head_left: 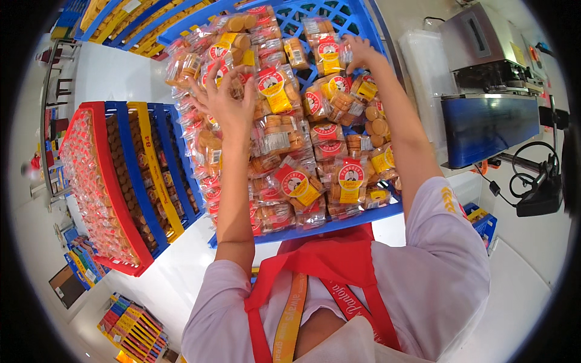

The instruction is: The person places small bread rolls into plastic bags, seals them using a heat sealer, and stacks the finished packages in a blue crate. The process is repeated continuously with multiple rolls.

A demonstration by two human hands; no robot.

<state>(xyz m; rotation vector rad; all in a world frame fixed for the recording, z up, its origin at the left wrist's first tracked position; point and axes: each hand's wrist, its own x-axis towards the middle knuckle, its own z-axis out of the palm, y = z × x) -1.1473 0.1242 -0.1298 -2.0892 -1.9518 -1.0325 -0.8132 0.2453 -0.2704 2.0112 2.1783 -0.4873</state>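
Observation:
A blue plastic crate point(302, 233) in front of me is heaped with clear packs of round golden cookies, many with red and yellow labels. Above the packs on its left side, my left hand point(229, 104) is open, its fingers spread over a cookie pack partly hidden beneath them. At the far right of the crate, my right hand point(363, 53) has its fingers curled on the wrapper edge of another cookie pack point(328, 55). A single pack point(295, 53) lies between the hands, near the crate's bare lattice floor point(301, 23).
To the left stands a stack of red, blue and yellow crates point(130, 187) filled with packs. More crates point(142, 21) rise at the far left. On the right are clear plastic bags point(423, 66), a grey and blue machine point(490, 91) and a black device with cables point(538, 196).

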